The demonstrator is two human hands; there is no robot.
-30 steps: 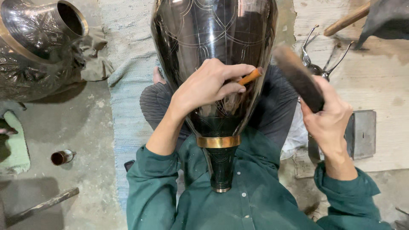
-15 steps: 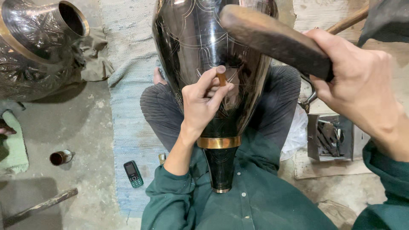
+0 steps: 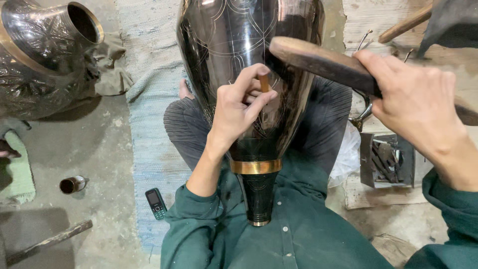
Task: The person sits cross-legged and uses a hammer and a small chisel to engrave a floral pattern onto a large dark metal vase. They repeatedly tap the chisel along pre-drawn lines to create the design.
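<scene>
Workshop floor, hands on vase

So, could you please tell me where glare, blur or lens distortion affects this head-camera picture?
Head view: bright glare streaks run along the dark engraved metal vase and the second vessel at upper left; the right hand and its wooden mallet loom large and slightly soft near the lens; the left hand with the small chisel is sharp; lighting is flat, shadows soft.

A glossy black vase bears fine incised line patterns and a brass-gold band.
</scene>
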